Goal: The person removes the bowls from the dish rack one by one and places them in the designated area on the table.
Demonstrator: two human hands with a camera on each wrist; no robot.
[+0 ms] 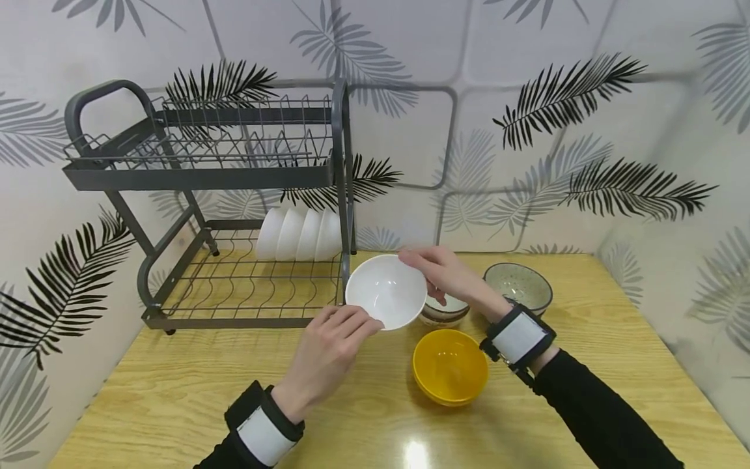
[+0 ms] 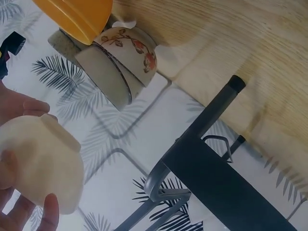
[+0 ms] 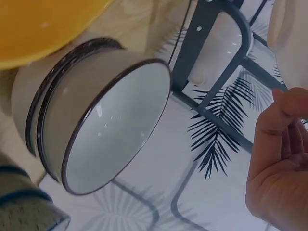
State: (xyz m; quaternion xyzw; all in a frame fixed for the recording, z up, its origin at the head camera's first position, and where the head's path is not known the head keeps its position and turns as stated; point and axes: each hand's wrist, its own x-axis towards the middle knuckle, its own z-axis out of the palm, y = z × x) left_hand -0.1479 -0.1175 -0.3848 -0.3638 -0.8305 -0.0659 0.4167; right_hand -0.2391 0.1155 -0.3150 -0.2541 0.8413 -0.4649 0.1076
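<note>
Both hands hold a white bowl (image 1: 387, 291) tilted above the wooden table (image 1: 176, 397), just in front of the dish rack (image 1: 234, 286). My left hand (image 1: 366, 322) pinches its near lower rim. My right hand (image 1: 418, 267) grips the far upper rim. In the left wrist view the white bowl (image 2: 41, 163) fills the lower left, with my fingertips (image 2: 48, 211) curled under it. The right wrist view shows my right hand (image 3: 281, 168) at the right edge, fingers bent.
A yellow bowl (image 1: 450, 366) sits near my right wrist. A flower-patterned bowl (image 1: 445, 312) stands behind it, partly hidden by my hand, and a speckled bowl (image 1: 518, 286) lies further right. Several white bowls (image 1: 299, 234) stand on edge in the rack's lower tier.
</note>
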